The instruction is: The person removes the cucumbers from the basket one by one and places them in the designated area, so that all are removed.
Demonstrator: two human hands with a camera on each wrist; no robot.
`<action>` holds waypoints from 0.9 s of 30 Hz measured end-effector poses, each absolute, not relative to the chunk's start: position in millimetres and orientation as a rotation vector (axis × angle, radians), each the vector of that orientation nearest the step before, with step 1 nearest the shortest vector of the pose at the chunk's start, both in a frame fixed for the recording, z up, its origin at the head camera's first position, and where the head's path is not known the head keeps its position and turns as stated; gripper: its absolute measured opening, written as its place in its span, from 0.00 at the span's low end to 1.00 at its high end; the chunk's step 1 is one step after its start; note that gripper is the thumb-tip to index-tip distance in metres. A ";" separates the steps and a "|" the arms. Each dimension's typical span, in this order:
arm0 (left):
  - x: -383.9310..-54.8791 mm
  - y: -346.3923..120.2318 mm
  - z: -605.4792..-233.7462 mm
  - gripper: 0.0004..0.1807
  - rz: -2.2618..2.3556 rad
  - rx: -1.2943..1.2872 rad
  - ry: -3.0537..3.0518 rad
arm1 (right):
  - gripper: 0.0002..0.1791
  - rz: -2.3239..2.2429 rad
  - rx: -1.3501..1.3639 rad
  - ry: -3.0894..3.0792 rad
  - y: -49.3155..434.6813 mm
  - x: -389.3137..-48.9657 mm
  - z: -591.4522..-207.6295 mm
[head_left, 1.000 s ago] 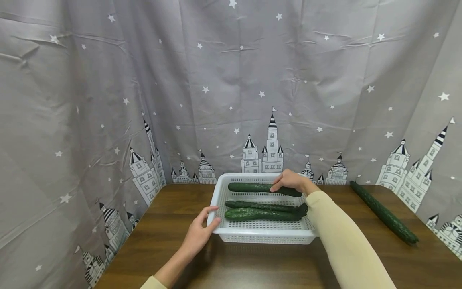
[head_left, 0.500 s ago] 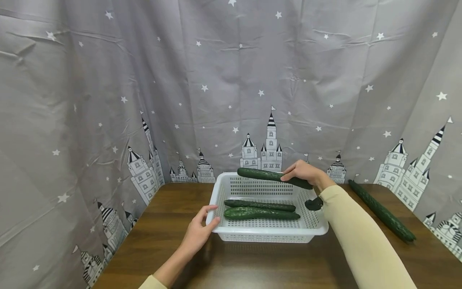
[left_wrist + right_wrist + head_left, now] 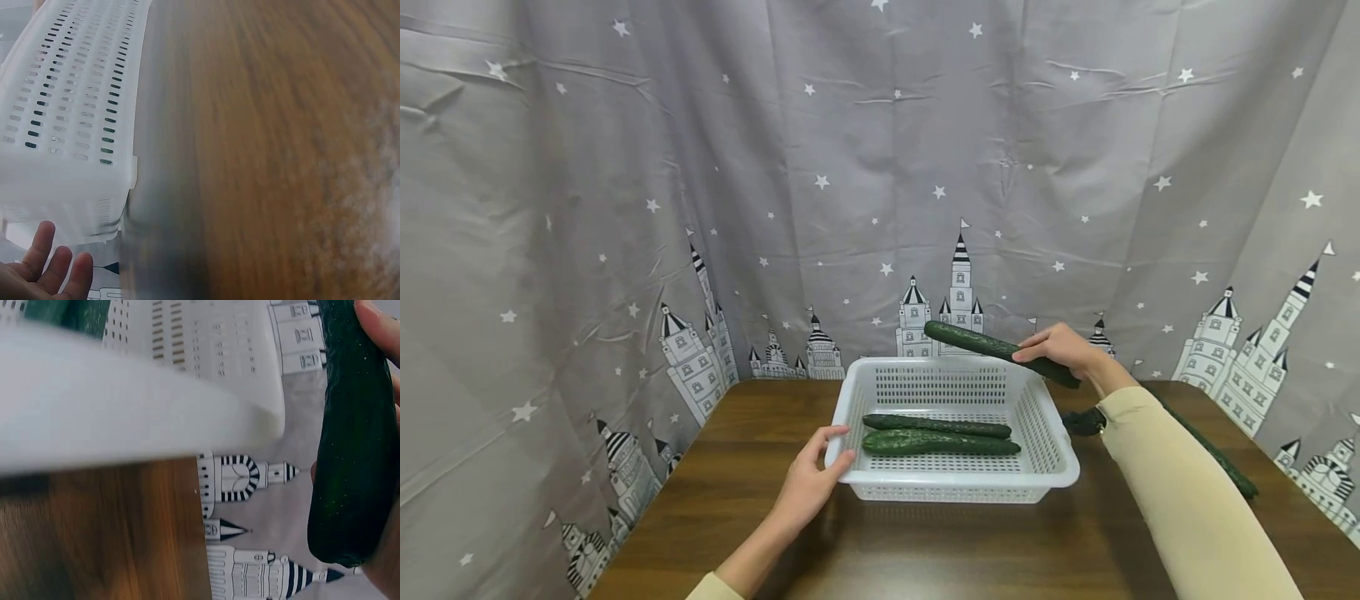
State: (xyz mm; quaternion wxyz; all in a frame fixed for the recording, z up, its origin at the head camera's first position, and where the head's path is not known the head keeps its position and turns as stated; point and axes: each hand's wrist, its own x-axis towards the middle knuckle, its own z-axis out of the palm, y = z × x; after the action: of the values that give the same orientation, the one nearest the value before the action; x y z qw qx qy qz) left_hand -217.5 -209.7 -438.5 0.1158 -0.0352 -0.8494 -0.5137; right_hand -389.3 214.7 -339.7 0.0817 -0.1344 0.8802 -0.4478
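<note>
In the head view my right hand [image 3: 1060, 348] grips a long dark green cucumber [image 3: 973, 340] near its right end. This cucumber is tilted, its left end higher, above the back right rim of a white plastic basket [image 3: 955, 480]. Up close in the right wrist view, the held cucumber [image 3: 356, 437] runs along the thumb and hides most of the fingers. My left hand [image 3: 811, 475] holds the basket's left rim, thumb and forefinger over the edge. Several left fingertips [image 3: 80, 275] show below the basket's end in the left wrist view. Two cucumbers [image 3: 940, 442] lie side by side inside the basket.
Another cucumber [image 3: 1217, 458] lies on the brown wooden table [image 3: 925, 550] at the right, partly hidden by the right sleeve [image 3: 1180, 492]. A dark wrist device [image 3: 1084, 422] sits under the right wrist. Behind the table hangs a grey curtain [image 3: 850, 150] with stars and castles.
My right hand has lifted the cucumber out of the basket, moving it up and right past the back rim. The left hand stays at the basket's left rim.
</note>
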 end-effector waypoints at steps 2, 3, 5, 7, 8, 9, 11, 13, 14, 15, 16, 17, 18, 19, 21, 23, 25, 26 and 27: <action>-217.5 -209.7 -438.5 0.21 -1.501 -0.097 -2.489 | 0.33 -1.321 -0.399 2.651 221.3 -387.6 -338.7; -217.5 -209.7 -438.5 0.21 -1.500 -0.094 -2.490 | 0.33 -1.320 -0.391 2.660 224.5 -387.1 -338.4; -217.5 -209.7 -438.4 0.21 -1.498 -0.090 -2.491 | 0.33 -1.312 -0.379 2.677 230.6 -385.6 -338.1; -217.7 -209.6 -438.7 0.21 -1.499 -0.090 -2.490 | 0.34 -1.303 -0.370 2.690 236.4 -384.2 -337.9; -217.7 -209.5 -438.8 0.21 -1.501 -0.091 -2.489 | 0.35 -1.304 -0.356 2.694 239.2 -383.7 -338.2; -217.7 -209.4 -438.8 0.21 -1.502 -0.092 -2.488 | 0.35 -1.304 -0.341 2.702 241.9 -382.9 -338.5; -217.6 -209.2 -439.0 0.21 -1.504 -0.092 -2.487 | 0.35 -1.298 -0.308 2.716 247.3 -381.4 -339.1; -217.4 -209.0 -439.2 0.21 -1.508 -0.093 -2.487 | 0.36 -1.296 -0.277 2.726 252.7 -379.4 -339.5; -217.4 -208.9 -439.1 0.21 -1.509 -0.094 -2.487 | 0.36 -1.301 -0.264 2.725 255.5 -378.3 -339.9; -217.4 -208.9 -439.1 0.21 -1.511 -0.096 -2.487 | 0.36 -1.302 -0.257 2.728 258.5 -377.1 -340.2; -217.4 -209.0 -439.2 0.21 -1.513 -0.096 -2.488 | 0.36 -1.302 -0.250 2.729 261.6 -375.8 -340.5; -217.5 -209.1 -439.3 0.21 -1.511 -0.097 -2.489 | 0.36 -1.312 -0.244 2.723 264.5 -374.5 -340.9; -217.6 -209.2 -439.5 0.21 -1.511 -0.098 -2.488 | 0.36 -1.324 -0.236 2.719 267.4 -373.5 -341.5; -217.8 -209.3 -439.7 0.21 -1.510 -0.099 -2.488 | 0.37 -1.334 -0.226 2.718 270.4 -372.5 -342.2; -218.0 -209.5 -440.2 0.21 -1.508 -0.100 -2.488 | 0.38 -1.326 -0.204 2.732 276.9 -370.2 -344.1; -218.2 -209.7 -440.5 0.21 -1.509 -0.102 -2.489 | 0.39 -1.325 -0.178 2.739 282.8 -367.0 -345.3; -218.4 -209.9 -441.0 0.22 -1.516 -0.104 -2.490 | 0.40 -1.319 -0.159 2.751 289.2 -363.7 -346.9; -218.4 -210.0 -441.1 0.22 -1.519 -0.104 -2.490 | 0.41 -1.319 -0.154 2.755 292.3 -362.3 -347.8; -218.5 -210.1 -441.3 0.22 -1.523 -0.106 -2.490 | 0.41 -1.318 -0.150 2.761 295.8 -360.8 -348.7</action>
State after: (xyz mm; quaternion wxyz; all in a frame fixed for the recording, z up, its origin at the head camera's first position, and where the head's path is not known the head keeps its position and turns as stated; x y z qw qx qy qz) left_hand -218.5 -210.1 -441.3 0.1099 -0.0360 -0.8473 -0.5183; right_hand -360.8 295.8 -348.7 0.0391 -0.0488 0.9007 -0.4300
